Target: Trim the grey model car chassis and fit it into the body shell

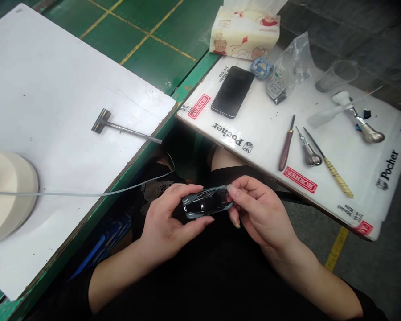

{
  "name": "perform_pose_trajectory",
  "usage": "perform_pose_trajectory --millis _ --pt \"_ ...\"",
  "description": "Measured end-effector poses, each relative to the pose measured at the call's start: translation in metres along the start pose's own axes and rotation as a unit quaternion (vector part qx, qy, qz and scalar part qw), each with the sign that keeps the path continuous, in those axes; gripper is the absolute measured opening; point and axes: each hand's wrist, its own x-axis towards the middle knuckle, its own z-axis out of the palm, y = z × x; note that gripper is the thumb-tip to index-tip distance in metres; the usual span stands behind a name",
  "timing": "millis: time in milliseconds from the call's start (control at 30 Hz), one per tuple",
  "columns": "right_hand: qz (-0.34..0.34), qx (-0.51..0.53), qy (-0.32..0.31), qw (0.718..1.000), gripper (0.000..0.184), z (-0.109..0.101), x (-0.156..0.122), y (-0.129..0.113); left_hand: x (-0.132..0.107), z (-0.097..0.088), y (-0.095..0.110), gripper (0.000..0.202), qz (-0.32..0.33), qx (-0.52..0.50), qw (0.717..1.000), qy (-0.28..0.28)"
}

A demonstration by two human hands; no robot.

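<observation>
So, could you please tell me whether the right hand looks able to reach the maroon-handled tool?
Probably yes: nothing lies over the maroon-handled tool, though the right hand is busy with the model car.

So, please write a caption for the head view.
The left hand holds a small model car, the right hand at its end; a hammer lies nearby.

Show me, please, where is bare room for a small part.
On the left white board, between the hammer and the round cream block; on the right board, between the phone and the brown-handled tool. Crowded: the right board's far side, with tissue pack, plastic bag and cup.
</observation>
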Motion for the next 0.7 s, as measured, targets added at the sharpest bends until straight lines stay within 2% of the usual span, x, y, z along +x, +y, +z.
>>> perform_pose_trajectory --millis 500,700 --pt "0.010 0.036 -0.022 0.999 0.042 -0.0010 -0.0020 0.0009 0.0038 -0.0033 0.0034 0.046 0.034 0.051 0.998 -0.002" --pt "0.037 0.053 -0.014 0.998 0.054 0.0013 0.0033 0.0071 0.0027 -0.0049 -0.0029 0.038 0.048 0.107 0.993 0.005"
